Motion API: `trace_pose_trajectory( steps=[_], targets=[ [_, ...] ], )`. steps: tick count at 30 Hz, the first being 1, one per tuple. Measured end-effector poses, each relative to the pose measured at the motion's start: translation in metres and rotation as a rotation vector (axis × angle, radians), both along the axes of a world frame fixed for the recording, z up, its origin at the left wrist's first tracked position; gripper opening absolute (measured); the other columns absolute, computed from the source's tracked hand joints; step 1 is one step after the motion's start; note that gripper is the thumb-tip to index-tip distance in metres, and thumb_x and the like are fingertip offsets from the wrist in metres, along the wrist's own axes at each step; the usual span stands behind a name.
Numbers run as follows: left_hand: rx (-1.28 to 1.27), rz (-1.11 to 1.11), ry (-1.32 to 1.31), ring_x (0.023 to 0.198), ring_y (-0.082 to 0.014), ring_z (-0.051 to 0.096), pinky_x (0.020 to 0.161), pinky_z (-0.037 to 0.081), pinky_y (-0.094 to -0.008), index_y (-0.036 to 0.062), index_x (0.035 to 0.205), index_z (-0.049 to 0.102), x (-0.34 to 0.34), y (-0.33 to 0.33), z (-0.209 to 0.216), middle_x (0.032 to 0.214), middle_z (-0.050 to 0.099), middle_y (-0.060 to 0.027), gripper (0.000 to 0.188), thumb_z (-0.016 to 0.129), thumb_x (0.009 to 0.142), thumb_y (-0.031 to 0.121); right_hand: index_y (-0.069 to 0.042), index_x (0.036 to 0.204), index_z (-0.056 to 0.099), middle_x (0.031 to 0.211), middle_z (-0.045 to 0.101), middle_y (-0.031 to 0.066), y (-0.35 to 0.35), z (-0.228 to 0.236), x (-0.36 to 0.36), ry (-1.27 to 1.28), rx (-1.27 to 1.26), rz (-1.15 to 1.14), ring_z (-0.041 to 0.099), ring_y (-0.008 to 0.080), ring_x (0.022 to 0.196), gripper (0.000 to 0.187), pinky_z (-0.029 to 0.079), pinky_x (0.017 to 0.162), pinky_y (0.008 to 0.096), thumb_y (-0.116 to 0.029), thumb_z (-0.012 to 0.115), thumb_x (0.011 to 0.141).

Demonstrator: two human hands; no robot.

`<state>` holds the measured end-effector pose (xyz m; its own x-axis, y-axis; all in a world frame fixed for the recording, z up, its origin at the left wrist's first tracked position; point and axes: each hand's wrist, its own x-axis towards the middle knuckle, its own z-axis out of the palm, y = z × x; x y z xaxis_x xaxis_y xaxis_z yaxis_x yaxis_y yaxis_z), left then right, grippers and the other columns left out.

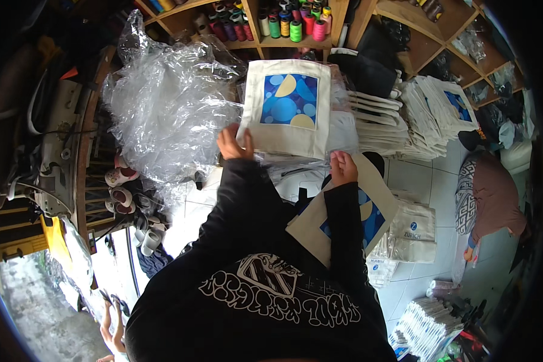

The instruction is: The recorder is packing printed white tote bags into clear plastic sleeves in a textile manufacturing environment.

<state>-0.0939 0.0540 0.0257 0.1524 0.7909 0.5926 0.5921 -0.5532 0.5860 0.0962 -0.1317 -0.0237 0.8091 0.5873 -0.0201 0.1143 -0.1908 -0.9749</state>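
Observation:
A cream canvas bag [254, 108] with a blue circle-patterned panel lies flat on plastic-wrapped goods in front of me. At its lower left edge is my left hand [235, 145], thumb and fingers apart. My right hand [344, 169] is by its lower right corner with the fingers curled; whether they pinch anything is hidden. Beneath my right forearm, a second cream piece [377, 196] with a similar blue print lies tilted across my lap, partly covered by the sleeve.
Crumpled clear plastic bags [169, 102] heap at the left. Stacked canvas bags [377, 127] stand to the right, and wrapped bags [413, 226] lie on the tiles. Thread spools [295, 30] fill a shelf behind. A person [495, 193] bends down at far right.

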Motion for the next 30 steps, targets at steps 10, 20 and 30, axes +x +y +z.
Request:
trace_pose_trajectory(
  steps=[10,20,30],
  targets=[
    [-0.954,-0.168,-0.180,0.068,-0.0128,0.059,0.062,0.047,-0.0262,0.0005,0.089,0.066,-0.043,0.064,-0.051,0.075,0.065,-0.0070,0.028,0.067,0.075,0.025,0.001,0.089,0.058,0.076,0.062,0.0082,0.032,0.000,0.005,-0.088,-0.215,0.052,0.060,0.0132,0.066,0.028,0.048,0.062,0.0242,-0.024,0.065,0.077],
    [-1.300,-0.382,-0.451,0.062,-0.0104,0.055,0.056,0.044,-0.0216,-0.0001,0.090,0.064,-0.047,0.074,-0.021,0.075,0.062,-0.0027,0.023,0.068,0.075,0.018,-0.001,0.083,0.059,0.073,0.060,0.0065,0.029,-0.019,0.016,0.026,-0.168,0.097,0.058,0.0136,0.066,0.029,0.047,0.062,0.0261,-0.023,0.072,0.068],
    [-1.382,-0.333,-0.454,0.057,-0.0106,0.054,0.052,0.043,-0.0214,0.0035,0.084,0.065,-0.059,0.085,-0.043,0.069,0.060,-0.0023,0.017,0.070,0.072,0.015,0.000,0.088,0.057,0.077,0.060,0.0070,0.026,-0.014,0.012,0.264,-0.011,0.127,0.059,0.0138,0.074,0.026,0.048,0.068,0.0268,-0.015,0.070,0.072]
  ],
)
